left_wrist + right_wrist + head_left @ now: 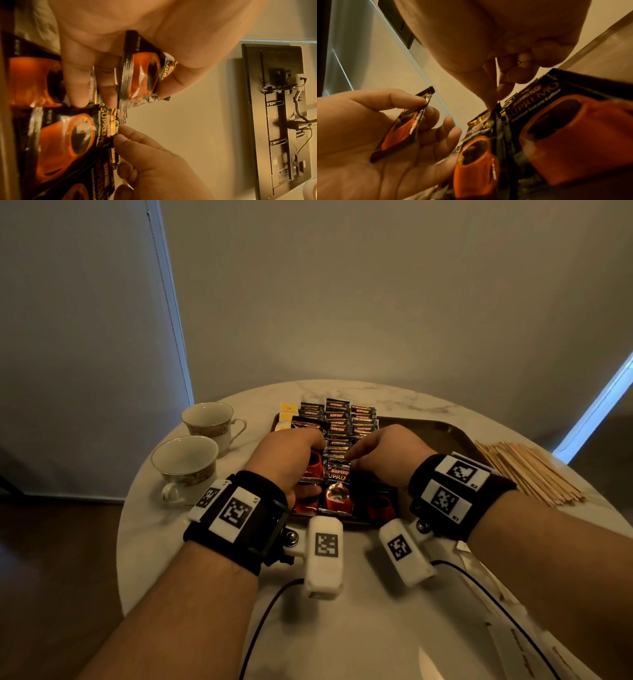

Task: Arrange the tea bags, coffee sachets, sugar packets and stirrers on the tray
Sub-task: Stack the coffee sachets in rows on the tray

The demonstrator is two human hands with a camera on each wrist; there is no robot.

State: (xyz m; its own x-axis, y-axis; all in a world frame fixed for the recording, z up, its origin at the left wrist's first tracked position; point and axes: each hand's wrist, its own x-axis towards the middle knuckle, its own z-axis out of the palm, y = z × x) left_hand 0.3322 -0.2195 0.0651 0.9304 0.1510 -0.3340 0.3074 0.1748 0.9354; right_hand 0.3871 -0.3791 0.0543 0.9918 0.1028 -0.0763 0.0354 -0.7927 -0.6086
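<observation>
A brown tray (438, 433) on the round marble table carries rows of small Kopiko sachets (342, 419) at the back and larger black-and-orange Supremo coffee sachets along the front. My left hand (308, 446) (137, 94) hovers over the tray's left side and grips a stack of coffee sachets (140, 75) (399, 129) between thumb and fingers. With thumb and forefinger, my right hand (352, 460) (494, 102) pinches the top edge of a Supremo sachet (339, 474) (68, 135) lying in the front row. Yellow tea bags (287, 414) lie at the tray's far left corner.
A pile of wooden stirrers (527, 470) lies on the table right of the tray. Two empty teacups (209, 419) (185, 463) stand to the left. Long white packets (507, 628) lie near the table's front right edge. The tray's right half is bare.
</observation>
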